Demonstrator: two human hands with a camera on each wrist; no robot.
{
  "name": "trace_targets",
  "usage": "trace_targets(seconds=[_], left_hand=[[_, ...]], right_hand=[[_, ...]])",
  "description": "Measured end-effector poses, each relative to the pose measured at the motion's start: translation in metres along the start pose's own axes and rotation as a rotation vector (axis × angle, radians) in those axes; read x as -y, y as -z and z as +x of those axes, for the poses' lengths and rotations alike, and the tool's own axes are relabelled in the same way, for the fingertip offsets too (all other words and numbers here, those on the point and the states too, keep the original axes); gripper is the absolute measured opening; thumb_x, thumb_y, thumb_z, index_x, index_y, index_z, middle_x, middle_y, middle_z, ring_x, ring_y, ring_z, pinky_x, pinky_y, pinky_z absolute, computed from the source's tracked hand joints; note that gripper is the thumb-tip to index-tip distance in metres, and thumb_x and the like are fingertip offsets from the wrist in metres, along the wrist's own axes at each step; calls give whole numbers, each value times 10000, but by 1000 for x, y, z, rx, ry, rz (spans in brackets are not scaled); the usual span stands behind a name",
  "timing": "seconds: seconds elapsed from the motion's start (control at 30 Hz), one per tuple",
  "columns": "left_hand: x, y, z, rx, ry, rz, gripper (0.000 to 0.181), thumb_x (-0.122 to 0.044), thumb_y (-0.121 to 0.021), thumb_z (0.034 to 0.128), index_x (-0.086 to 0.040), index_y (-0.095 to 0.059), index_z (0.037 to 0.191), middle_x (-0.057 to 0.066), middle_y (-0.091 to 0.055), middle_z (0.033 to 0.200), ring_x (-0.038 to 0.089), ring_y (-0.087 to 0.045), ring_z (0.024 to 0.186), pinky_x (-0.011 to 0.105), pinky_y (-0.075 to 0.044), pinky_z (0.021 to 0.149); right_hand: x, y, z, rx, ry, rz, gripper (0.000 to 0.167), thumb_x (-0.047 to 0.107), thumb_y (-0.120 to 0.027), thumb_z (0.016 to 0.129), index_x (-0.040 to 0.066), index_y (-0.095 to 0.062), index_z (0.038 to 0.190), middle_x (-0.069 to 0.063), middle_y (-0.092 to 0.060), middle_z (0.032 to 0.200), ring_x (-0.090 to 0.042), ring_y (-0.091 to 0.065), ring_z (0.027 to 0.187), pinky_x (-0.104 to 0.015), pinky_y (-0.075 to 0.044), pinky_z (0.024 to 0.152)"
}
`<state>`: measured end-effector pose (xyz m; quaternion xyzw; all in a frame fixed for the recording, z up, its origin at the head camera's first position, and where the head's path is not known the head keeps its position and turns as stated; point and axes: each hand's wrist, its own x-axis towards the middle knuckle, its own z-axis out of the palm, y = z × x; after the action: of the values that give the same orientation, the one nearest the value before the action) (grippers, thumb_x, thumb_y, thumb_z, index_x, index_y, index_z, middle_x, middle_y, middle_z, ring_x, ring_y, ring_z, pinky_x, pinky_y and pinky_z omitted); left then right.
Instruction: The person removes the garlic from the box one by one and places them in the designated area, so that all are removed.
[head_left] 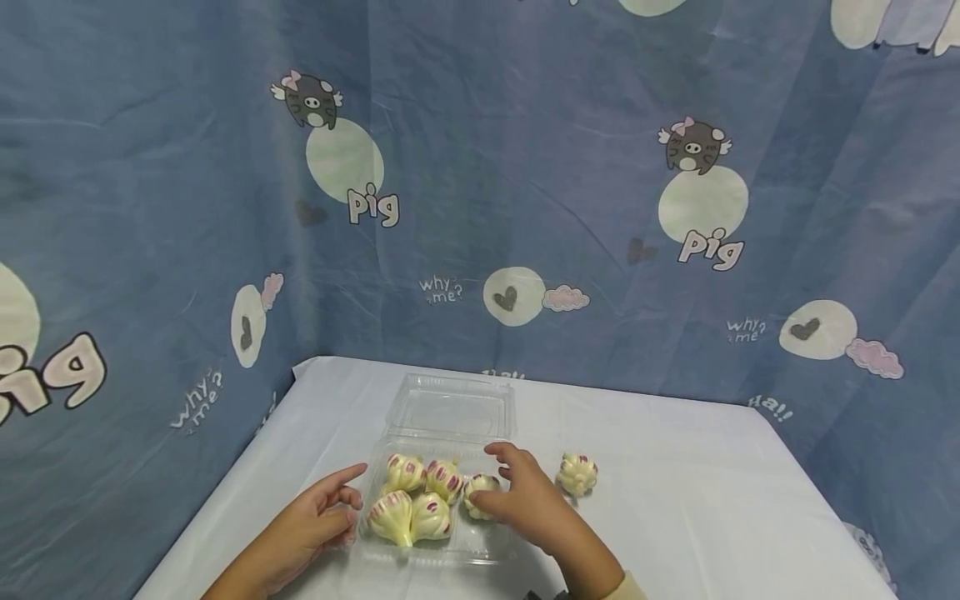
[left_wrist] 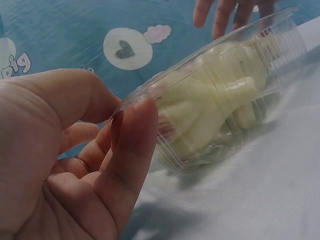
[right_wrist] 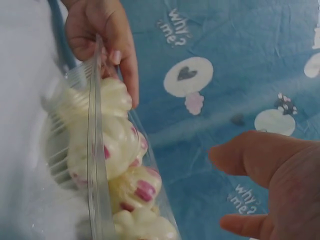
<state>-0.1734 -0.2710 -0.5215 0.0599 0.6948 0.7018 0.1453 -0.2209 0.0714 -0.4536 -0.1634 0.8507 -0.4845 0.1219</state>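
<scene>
A clear plastic box [head_left: 476,552] with its hinged lid [head_left: 450,410] folded back lies on the table. Several cream garlic bulbs [head_left: 392,517] with purple streaks sit inside it, mostly toward the left. At the box's left side, my left hand [head_left: 300,533] pinches the rim between thumb and fingers, as the left wrist view [left_wrist: 125,135] shows. Over the box's right part hovers my right hand [head_left: 532,504], thumb and fingers spread apart with nothing between them. Just under its thumb lies one garlic bulb [head_left: 480,492], partly hidden.
A single garlic bulb [head_left: 577,475] lies on the white tablecloth [head_left: 675,517], right of the box. Behind and to the left of the table hangs a blue curtain [head_left: 480,208] printed with pigs and words.
</scene>
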Motion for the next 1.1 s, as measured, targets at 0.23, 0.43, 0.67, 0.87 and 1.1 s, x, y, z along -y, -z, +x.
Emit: trace_targets(seconds=[0.23,0.43,0.67,0.87,1.1], left_hand=[[2,-1,1,20,4,-10,806,-24,-576,1000,35,-105,1651,64,-497,1138,84,-571,807,286,-594,766],[-2,-3,0,15,8,-4,806,-27,-575,997,35,-108,1652,74,-500,1143,87,-570,806,291,-593,766],[-6,-3,-1,9,11,-3,806,-27,-573,999,33,-106,1653,77,-499,1147,86,-572,811,290,-595,769],[-5,-1,-2,11,8,-10,804,-30,-570,1013,38,-89,1653,73,-502,1151,81,-574,827,292,-598,775],[-3,1,-1,25,-4,-15,800,-33,-564,1024,42,-75,1653,73,-504,1156,80,-576,829,294,-600,780]], right_hand=[[1,-9,6,32,-23,1,700,252,-809,844,82,-526,1461,-283,-439,1498,-453,-502,1324,-456,-612,768],[2,-12,11,54,-7,-85,730,281,-811,825,60,-535,1463,-266,-481,1462,-397,-545,1264,-581,-524,917],[3,-20,14,59,-9,-49,704,220,-830,794,51,-570,1426,-262,-489,1427,-347,-537,1171,-507,-537,868],[3,-30,17,78,4,-62,633,204,-843,782,59,-629,1360,-216,-536,1365,-330,-541,1198,-554,-509,965],[1,-34,18,40,31,-122,595,160,-838,765,-4,-662,1309,-217,-568,1287,-319,-556,1169,-578,-485,1018]])
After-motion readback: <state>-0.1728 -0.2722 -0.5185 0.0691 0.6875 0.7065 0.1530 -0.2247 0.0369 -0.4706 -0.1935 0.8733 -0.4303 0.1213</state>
